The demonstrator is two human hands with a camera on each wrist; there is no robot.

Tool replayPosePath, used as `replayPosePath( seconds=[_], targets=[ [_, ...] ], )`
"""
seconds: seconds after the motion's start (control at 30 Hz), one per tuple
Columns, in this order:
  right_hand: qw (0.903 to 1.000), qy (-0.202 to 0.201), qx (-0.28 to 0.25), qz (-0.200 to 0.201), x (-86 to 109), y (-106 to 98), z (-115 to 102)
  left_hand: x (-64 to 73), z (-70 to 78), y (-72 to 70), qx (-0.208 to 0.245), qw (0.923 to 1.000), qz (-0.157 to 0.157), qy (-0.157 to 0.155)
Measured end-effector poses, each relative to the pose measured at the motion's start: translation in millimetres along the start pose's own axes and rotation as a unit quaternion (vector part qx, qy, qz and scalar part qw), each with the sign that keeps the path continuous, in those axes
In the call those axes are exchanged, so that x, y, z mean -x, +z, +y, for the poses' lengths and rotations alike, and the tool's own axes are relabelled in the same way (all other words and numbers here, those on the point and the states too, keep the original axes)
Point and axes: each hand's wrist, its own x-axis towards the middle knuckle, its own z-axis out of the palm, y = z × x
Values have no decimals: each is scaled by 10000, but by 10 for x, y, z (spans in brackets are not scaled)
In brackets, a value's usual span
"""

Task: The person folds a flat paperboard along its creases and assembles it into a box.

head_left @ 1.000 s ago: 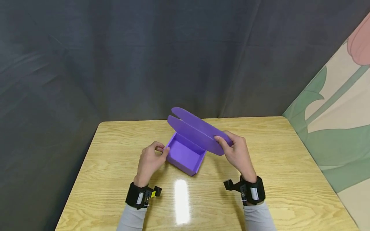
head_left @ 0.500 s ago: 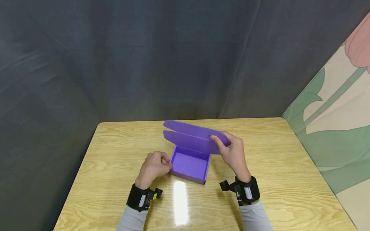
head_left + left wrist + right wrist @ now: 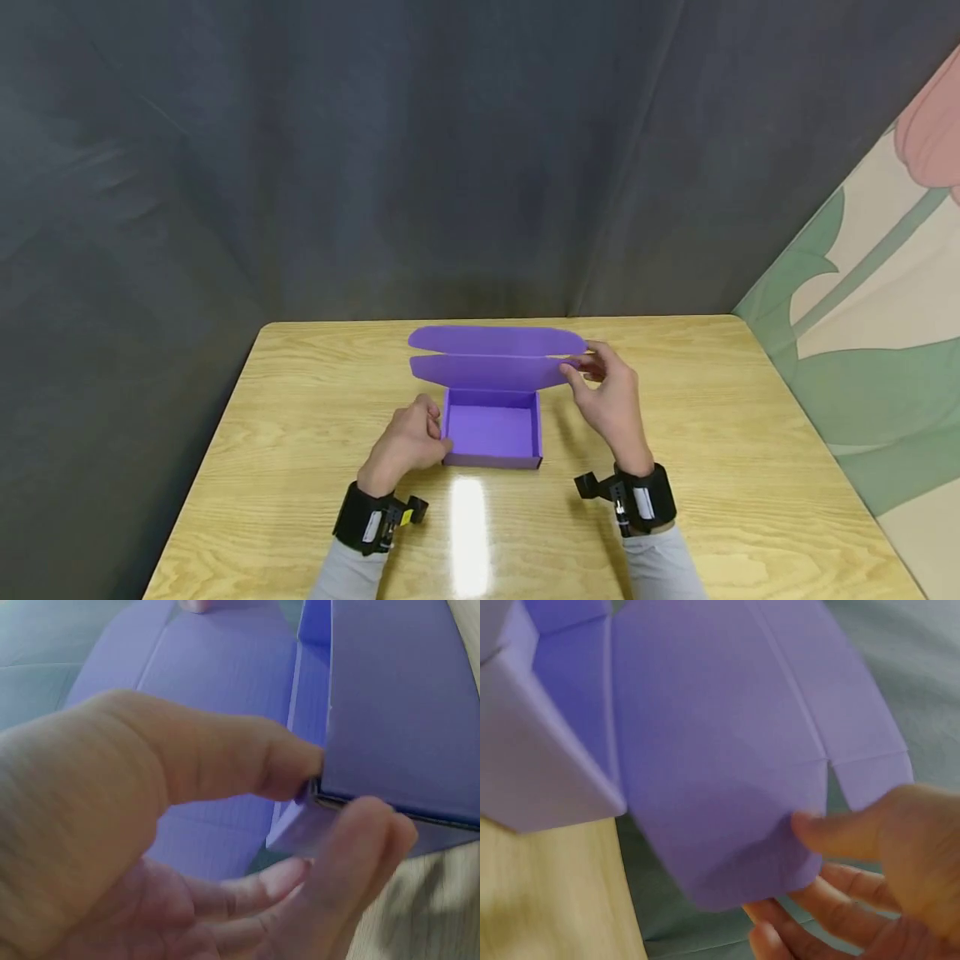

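A purple cardboard box (image 3: pixel 491 432) sits on the table with its lid (image 3: pixel 487 372) raised at the back and its inside bare. The lid carries a long front flap and side flaps. My left hand (image 3: pixel 406 443) pinches the box's front left corner; in the left wrist view the thumb (image 3: pixel 247 761) lies on the corner's top edge and fingers bend below it. My right hand (image 3: pixel 609 400) pinches the lid's right side flap, with the thumb (image 3: pixel 847 834) on its inner face and the fingers behind, as the right wrist view shows.
The light wooden table (image 3: pixel 300 400) reaches back to a dark curtain (image 3: pixel 450 167). A cloth with a tulip pattern (image 3: pixel 885 333) hangs on the right. Glare marks the table in front of the box.
The box has turned until its front edge faces me squarely and has come slightly nearer. The lid has swung round with it and leans further back. Both hands have kept contact.
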Motion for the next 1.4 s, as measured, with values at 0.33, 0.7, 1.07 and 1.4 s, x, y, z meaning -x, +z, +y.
replayPosePath(
  seconds=[0.33,0.7,1.07,1.4],
  targets=[
    [9998,-124,48,154,-4,57,61,25,-58,-148,394,9981,474,-88],
    [9984,-391,24,397,-21,90,56,-106,-87,-179,1013,9335,2946,1775],
    [9941,-468,802,567,6,34,13,-140,-52,-144,749,9072,3576,2088],
    [9977,-323,560,223,42,-42,-72,-98,36,-112,602,9105,3521,2085]
  ],
)
